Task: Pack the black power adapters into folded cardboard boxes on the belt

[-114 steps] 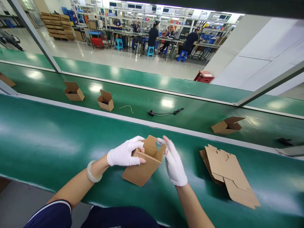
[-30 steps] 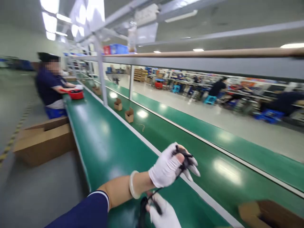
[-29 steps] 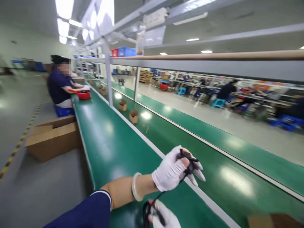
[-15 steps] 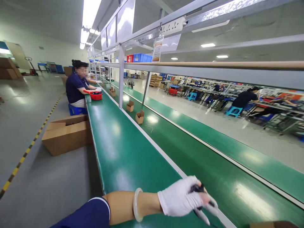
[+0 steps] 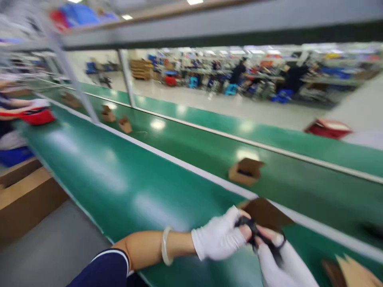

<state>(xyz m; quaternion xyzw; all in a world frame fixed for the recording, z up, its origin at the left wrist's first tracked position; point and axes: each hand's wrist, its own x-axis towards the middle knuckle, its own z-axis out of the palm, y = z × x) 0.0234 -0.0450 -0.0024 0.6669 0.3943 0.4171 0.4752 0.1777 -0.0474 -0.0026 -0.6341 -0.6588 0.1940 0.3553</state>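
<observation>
Both the left hand (image 5: 220,237) and right hand (image 5: 279,259) pinch a black cable (image 5: 254,230) around 4 o'clock, not in the cardboard box (image 5: 265,213) yet.

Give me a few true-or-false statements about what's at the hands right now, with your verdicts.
1. The left hand wears a white glove. True.
2. The bangle is on the right wrist. False: it is on the left wrist.
3. The right hand and the left hand both touch a black cable. True.
4. The open carton stands on the nearer belt. False: it stands on the farther belt.
</observation>
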